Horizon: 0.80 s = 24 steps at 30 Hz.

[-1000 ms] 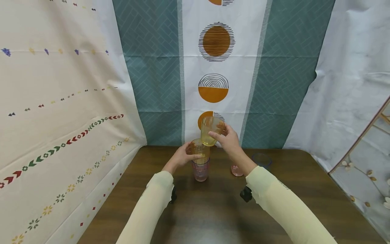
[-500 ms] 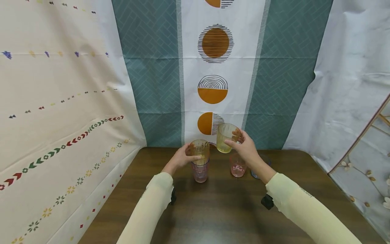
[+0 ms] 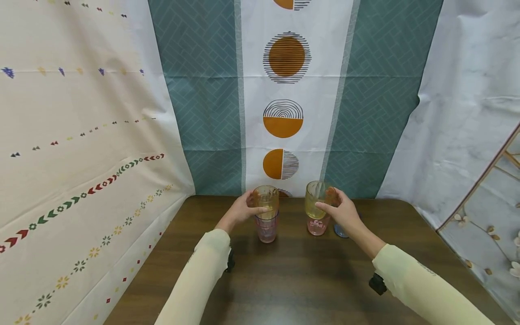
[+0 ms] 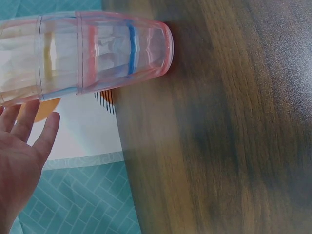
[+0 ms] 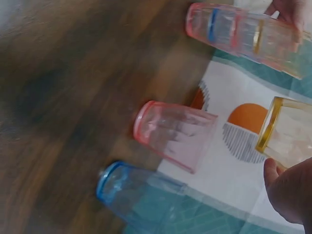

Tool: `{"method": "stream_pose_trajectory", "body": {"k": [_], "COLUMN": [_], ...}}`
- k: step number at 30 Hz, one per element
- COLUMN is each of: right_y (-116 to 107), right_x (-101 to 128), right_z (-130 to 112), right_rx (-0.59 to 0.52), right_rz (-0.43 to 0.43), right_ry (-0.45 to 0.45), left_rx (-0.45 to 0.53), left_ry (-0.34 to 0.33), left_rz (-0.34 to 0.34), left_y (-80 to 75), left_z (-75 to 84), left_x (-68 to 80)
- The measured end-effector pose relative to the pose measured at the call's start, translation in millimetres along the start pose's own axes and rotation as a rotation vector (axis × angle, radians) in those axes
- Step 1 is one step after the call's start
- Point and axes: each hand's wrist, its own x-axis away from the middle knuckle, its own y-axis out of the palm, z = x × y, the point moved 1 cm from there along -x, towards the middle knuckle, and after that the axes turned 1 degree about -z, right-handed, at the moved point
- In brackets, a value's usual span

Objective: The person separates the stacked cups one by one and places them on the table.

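Note:
My left hand holds the top yellow cup of a nested stack, thumb in front and fingers round its far side. Below it the stack shows clear pink and blue cups and stands upright on the table. Another clear yellow cup is in my right hand, gripped by its right side. In the right wrist view this yellow cup hangs apart from a pink cup, above its rim. A blue cup stands beside the pink one, partly hidden by my right hand in the head view.
The brown wooden table ends at a patterned cloth backdrop. A cream cloth hangs on the left, and a white marbled cloth on the right.
My right hand has carried the yellow cup from over the stack to the right and down, above the pink cup. The left hand has stayed on the stack.

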Motion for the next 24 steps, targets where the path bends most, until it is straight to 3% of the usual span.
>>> {"method": "stream_pose_trajectory", "body": {"k": [24], "right_y": [13], "right_x": [32], "right_z": [69], "right_rx": [0.093], "right_rz": [-0.063], "right_ry": [0.093], "left_rx": [0.012], "left_ry": [-0.005], "left_rz": [-0.004], "left_y": [0.1], "left_z": [-0.7], "left_x": [0.0]}}
